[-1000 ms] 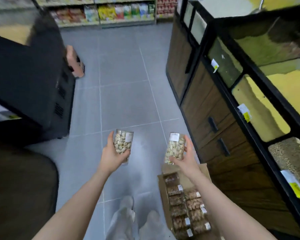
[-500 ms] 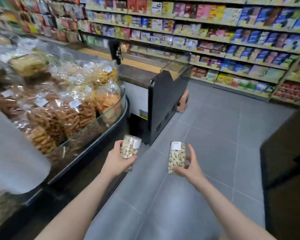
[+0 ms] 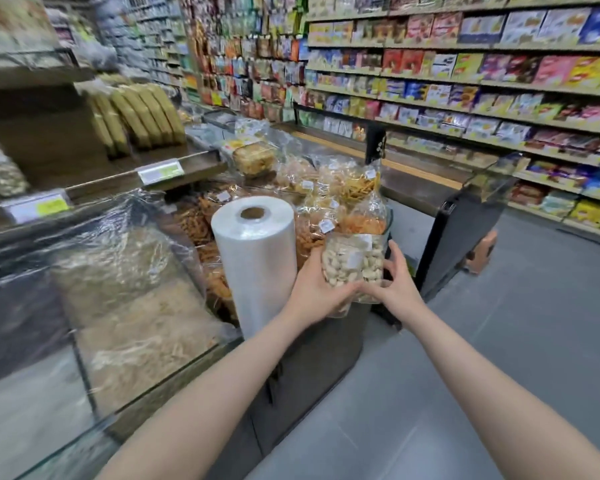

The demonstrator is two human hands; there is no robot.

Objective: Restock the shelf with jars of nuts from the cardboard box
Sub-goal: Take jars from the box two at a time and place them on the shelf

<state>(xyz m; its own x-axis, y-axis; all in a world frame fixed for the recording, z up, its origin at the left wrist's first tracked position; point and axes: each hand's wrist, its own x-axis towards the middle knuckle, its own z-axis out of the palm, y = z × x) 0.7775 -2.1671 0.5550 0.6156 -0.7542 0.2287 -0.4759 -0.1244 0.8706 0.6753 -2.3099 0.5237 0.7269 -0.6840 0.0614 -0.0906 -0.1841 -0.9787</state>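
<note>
While both bare arms are reaching forward from the bottom of the view, the person's left hand (image 3: 314, 291) and right hand (image 3: 395, 282) are meeting at about one o'clock from the centre, over the end of a glass-fronted snack counter (image 3: 146, 372). Two clear plastic jars of pale nuts are being held side by side, touching. The left hand is gripping the left jar (image 3: 340, 265) from its side and underneath. The right hand is closing its fingers around the right jar (image 3: 373, 261), which bears a small white label. At nine o'clock from the jars, just beside the left hand, a tall white roll of thin plastic bags (image 3: 255, 258) is standing upright. Clear bags of fried snacks (image 3: 326, 188) are lying heaped at twelve o'clock beyond the jars. Long shelves of colourful boxed goods (image 3: 465, 81) are running along the far wall at two o'clock.
</note>
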